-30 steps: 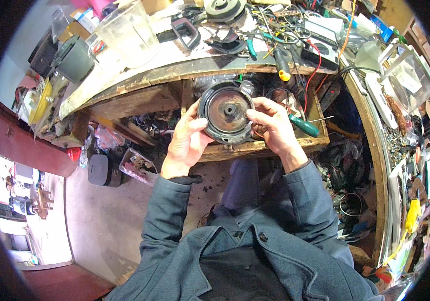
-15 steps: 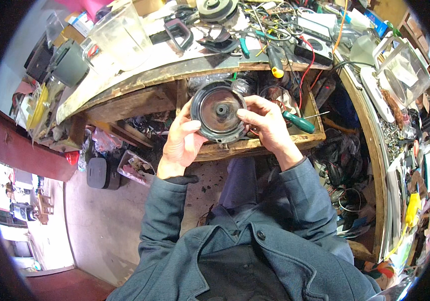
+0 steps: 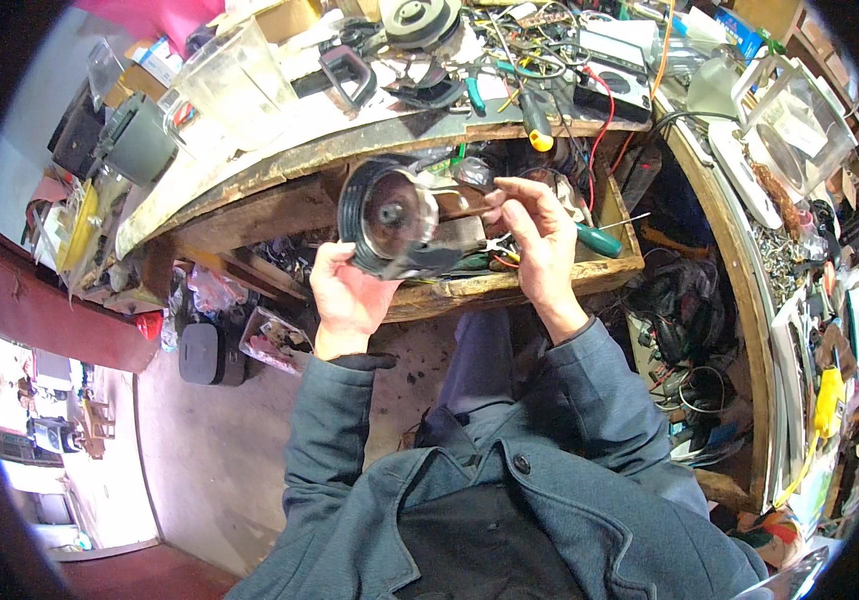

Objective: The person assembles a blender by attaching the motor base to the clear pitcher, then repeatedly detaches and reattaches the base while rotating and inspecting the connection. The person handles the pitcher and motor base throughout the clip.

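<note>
Round black part was kinda blurry, gripped in the left hand; right hand was apart from it, half curled, couldn't tell if pinching anything.

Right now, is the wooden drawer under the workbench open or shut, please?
Open: the drawer juts out from beneath the workbench, and its inside shows from above.

A workshop, shown by the worn bench, its tangled wires, open drawer and green-handled screwdriver.

Gap btwn hands, R of blk part; screwdriver blocks farther R.
</note>
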Action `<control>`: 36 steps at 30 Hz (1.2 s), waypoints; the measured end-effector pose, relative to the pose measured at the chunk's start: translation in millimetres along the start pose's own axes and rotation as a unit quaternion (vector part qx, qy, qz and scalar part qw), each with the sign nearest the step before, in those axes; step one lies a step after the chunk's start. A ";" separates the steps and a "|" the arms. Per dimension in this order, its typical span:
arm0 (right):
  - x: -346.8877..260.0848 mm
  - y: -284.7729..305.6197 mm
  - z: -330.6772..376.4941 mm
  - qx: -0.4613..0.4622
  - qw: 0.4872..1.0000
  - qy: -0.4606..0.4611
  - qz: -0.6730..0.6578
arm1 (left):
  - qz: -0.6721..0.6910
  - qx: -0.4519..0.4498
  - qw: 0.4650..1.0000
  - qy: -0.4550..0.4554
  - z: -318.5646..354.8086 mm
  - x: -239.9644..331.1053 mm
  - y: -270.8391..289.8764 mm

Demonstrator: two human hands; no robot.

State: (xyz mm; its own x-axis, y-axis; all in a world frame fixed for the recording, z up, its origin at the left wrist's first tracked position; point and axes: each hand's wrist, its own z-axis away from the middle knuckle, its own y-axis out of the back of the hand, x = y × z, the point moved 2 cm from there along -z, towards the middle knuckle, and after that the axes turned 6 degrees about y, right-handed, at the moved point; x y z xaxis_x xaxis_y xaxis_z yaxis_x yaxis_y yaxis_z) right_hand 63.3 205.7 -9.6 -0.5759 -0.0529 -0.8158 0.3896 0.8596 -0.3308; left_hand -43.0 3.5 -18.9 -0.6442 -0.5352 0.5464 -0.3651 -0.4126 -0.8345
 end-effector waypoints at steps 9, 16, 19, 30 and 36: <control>-16.5 -49.6 23.1 -0.221 0.970 -0.033 0.101 | 0.080 -0.073 0.992 0.070 15.2 -7.9 -1.3; -38.1 -57.4 28.9 -0.200 0.958 0.089 0.186 | 0.033 -0.128 0.991 0.013 29.6 -24.1 -16.5; -42.4 -50.7 29.4 -0.205 0.950 0.138 0.192 | -0.102 -0.124 0.987 -0.008 30.1 -20.6 -14.9; -39.4 -39.3 39.1 -0.207 0.927 0.195 0.244 | -0.343 0.021 0.937 -0.056 43.0 34.0 -44.0; -48.3 -46.1 38.1 -0.200 0.914 0.214 0.281 | -0.380 0.066 0.922 -0.038 52.0 50.8 -39.8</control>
State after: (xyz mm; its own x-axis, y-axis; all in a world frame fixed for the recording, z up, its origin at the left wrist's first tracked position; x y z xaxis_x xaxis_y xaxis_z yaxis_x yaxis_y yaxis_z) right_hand 100.6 149.3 27.0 -0.6275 0.5841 -0.5149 0.4658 0.8115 0.3529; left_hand -26.2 -45.7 45.7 -0.1855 -0.1038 0.9771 -0.6036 -0.7726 -0.1967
